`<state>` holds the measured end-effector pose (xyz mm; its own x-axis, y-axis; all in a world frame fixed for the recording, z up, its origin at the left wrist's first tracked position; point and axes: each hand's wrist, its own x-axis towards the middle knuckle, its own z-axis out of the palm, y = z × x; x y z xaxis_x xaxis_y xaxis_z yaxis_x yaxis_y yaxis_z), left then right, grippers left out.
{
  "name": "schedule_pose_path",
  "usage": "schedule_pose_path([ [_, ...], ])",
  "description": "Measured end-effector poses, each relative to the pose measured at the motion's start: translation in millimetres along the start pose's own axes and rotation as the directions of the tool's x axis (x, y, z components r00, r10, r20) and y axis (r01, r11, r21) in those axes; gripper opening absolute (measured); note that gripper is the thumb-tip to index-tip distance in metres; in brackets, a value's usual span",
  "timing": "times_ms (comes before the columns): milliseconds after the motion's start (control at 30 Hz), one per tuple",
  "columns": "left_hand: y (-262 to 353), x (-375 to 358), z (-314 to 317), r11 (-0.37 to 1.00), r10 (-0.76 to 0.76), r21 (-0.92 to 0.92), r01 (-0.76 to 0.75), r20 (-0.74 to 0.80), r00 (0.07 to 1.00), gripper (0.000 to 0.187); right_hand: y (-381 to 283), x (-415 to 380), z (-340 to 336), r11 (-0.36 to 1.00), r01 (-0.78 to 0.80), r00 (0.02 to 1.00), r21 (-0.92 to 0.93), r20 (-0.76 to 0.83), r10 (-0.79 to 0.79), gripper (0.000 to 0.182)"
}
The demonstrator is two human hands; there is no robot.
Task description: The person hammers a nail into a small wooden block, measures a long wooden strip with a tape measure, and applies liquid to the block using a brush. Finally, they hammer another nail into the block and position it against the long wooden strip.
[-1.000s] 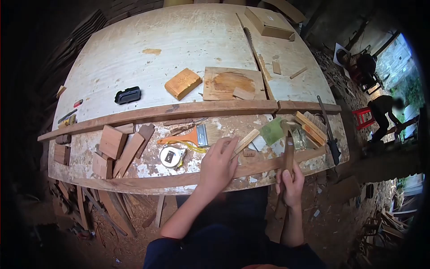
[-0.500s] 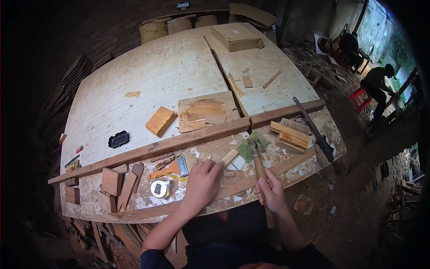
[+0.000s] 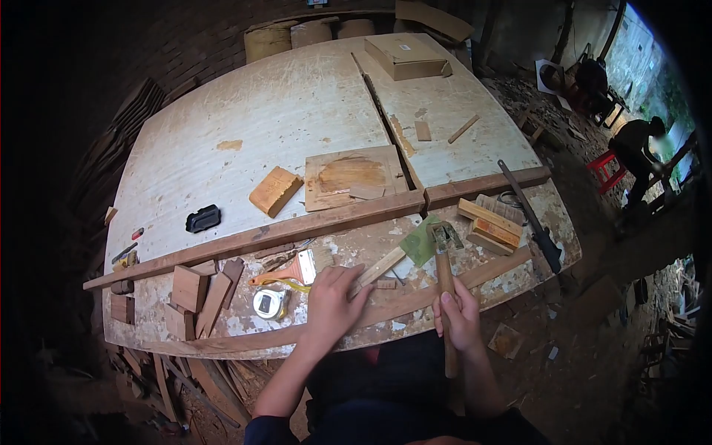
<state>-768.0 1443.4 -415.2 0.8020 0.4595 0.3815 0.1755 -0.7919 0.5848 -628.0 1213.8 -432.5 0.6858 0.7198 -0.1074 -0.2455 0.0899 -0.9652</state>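
Note:
My left hand (image 3: 336, 300) is closed around the near end of a pale wooden strip (image 3: 386, 265) over the worktable. At the strip's far end is a thin green piece (image 3: 420, 245), partly overlapped by the strip. A hammer (image 3: 445, 276) is gripped by its wooden handle in my right hand (image 3: 458, 317), its metal head just right of the green piece. Beneath the strip sits a small wood block (image 3: 386, 284). Left of my left hand lie a paintbrush (image 3: 295, 271) with an orange handle and a white tape measure (image 3: 270, 303).
A long wooden beam (image 3: 326, 224) crosses the worktable (image 3: 259, 167). On the right are stacked wood blocks (image 3: 491, 226) and a handsaw (image 3: 532, 219); more wood offcuts (image 3: 194, 288) stand at the left. A cardboard box (image 3: 406, 58) is at the back. A person (image 3: 636, 152) sits far right.
The hammer head has shifted right, off the green piece, and more of that piece shows. The wooden strip has moved farther out from my left hand. The whole view has turned slightly.

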Motion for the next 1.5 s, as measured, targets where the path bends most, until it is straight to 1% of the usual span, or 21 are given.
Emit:
schedule_pose_path([
  [33,-2,-2,1,1.000,-0.003,-0.018,0.003,-0.016,1.000,0.034,0,0,0,1.000,-0.001,1.000,-0.001,-0.003,0.001,0.048],
  [133,-5,0,0,1.000,0.011,0.017,-0.010,-0.026,1.000,0.028,1,1,0,1.000,-0.001,1.000,0.001,-0.002,0.001,0.048],
  [167,-3,4,-3,0.997,0.045,0.058,-0.043,-0.018,0.999,0.023,2,1,1,1.000,0.007,1.000,0.005,-0.005,-0.007,0.049],
  [267,-10,13,-6,0.980,0.133,0.147,-0.138,0.042,0.990,0.020,2,1,5,1.000,0.020,1.000,-0.016,-0.009,-0.020,0.049],
  [400,-14,24,-10,0.965,0.132,0.227,-0.133,0.016,0.991,0.025,2,1,6,0.999,0.031,0.999,-0.029,-0.017,-0.032,0.049],
  [500,-2,25,-13,0.988,0.112,0.113,-0.109,-0.022,0.994,0.032,0,1,8,0.999,0.022,0.999,-0.040,-0.027,-0.023,0.049],
  [600,11,32,-5,0.993,0.117,0.004,-0.117,-0.002,0.993,0.037,-1,1,7,0.999,0.009,1.000,-0.045,-0.030,-0.010,0.049],
  [700,18,41,8,0.996,0.063,-0.068,-0.066,-0.046,0.997,0.040,1,0,8,1.000,0.007,0.999,-0.027,-0.036,-0.008,0.047],
  [800,25,43,24,0.979,-0.040,-0.201,0.015,-0.123,0.992,0.043,1,0,7,1.000,0.005,0.999,-0.020,-0.038,-0.006,0.044],
  [900,26,40,42,0.983,-0.107,-0.165,0.078,-0.175,0.979,0.035,1,-3,6,1.000,-0.002,1.000,-0.014,-0.023,0.002,0.042],
  [1000,19,33,51,0.996,-0.061,-0.064,0.054,-0.101,0.993,0.023,0,-2,4,1.000,-0.010,1.000,0.006,0.006,0.010,0.042],
  [1100,19,34,53,0.999,-0.033,-0.048,0.025,-0.177,0.984,0.016,-1,-2,3,1.000,-0.017,1.000,0.021,0.022,0.016,0.042],
  [1200,17,38,52,0.996,-0.075,-0.061,0.068,-0.120,0.990,0.017,-2,-1,3,0.999,-0.028,0.999,0.019,0.026,0.028,0.042],
  [1300,22,39,51,0.977,-0.184,-0.132,0.166,-0.141,0.973,0.022,0,-1,2,0.999,-0.030,0.999,0.016,0.016,0.030,0.043],
  [1400,19,40,56,0.973,-0.189,-0.167,0.160,-0.176,0.966,0.025,-1,-1,2,0.999,-0.031,0.999,-0.004,0.017,0.032,0.045],
  [1500,15,40,55,0.973,-0.180,-0.173,0.153,-0.156,0.971,0.027,-1,0,5,0.999,-0.041,0.999,-0.016,0.023,0.041,0.047],
])
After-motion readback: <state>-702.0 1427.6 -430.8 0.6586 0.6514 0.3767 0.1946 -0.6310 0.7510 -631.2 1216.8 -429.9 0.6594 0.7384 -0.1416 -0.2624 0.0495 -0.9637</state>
